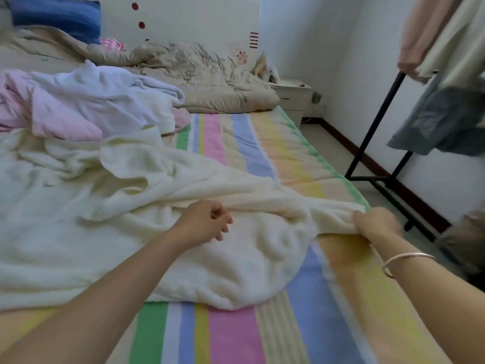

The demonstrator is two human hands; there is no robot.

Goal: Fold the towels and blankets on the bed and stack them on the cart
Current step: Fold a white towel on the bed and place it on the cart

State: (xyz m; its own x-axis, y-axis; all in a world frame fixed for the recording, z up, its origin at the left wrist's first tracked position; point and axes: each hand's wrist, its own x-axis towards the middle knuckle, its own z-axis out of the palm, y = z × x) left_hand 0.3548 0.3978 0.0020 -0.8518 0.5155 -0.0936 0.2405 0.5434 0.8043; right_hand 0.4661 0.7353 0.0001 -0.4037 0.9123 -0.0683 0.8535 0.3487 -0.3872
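Pinches with the right hand (375, 223) one edge of the cream fluffy terry blanket (131, 206), right at the mattress's right-hand border, fingers curled into the cloth, a taut ridge running leftward from the grip. Rests the left hand (207, 223) on that ridge, well apart from the right, fingers loosely curled; cannot tell whether any cloth is caught in them. Wears a thin silver bangle (404, 258) on the right wrist. On the pastel-striped bed sheet (236, 334): blanket crumpled over the left half, near hem short of the foot edge, bare stripes free along the right and near sides. Farther up, a rumpled pink towel (52, 114) touching a white towel (105, 95), then a beige quilt (204, 80) against the white headboard (183, 19). Off the right edge, a strip of floor (333, 151), then a black metal clothes rack (378, 122) by the wall.
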